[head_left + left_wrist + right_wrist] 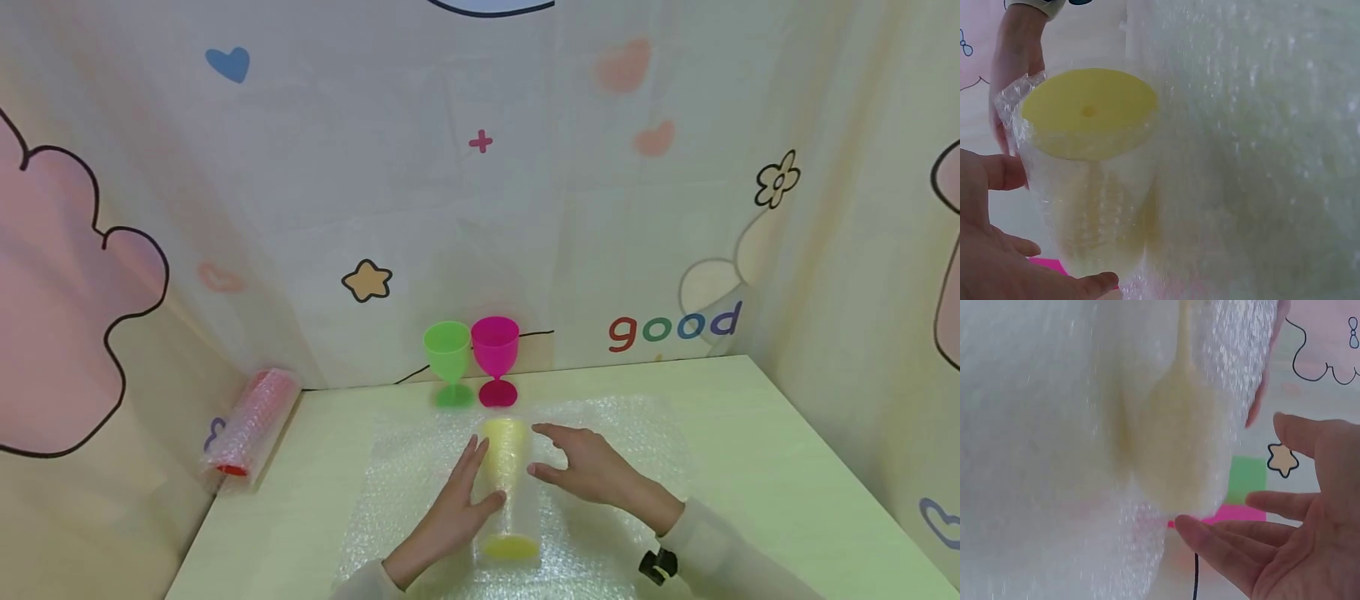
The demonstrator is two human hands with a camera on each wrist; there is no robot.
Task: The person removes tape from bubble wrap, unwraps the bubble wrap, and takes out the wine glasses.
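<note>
A yellow goblet (506, 467) lies on its side, wrapped in clear bubble wrap, its round base (1088, 106) toward the front. Under it a bubble wrap sheet (397, 483) is spread over the table. My left hand (457, 510) rests against the left side of the wrapped goblet, with thumb and fingers extended. To the right, my right hand (596, 467) hovers beside it with fingers spread, holding nothing. In the right wrist view, the fingertips (1191, 530) come close to the goblet's cup end; whether they touch the wrap, I cannot tell.
Behind the sheet stand a green goblet (447, 354) and a pink goblet (496, 350), side by side near the back curtain (337, 167). A wrapped red object (255, 425) lies at the table's left edge. Pale table surface (772, 483) extends to the right.
</note>
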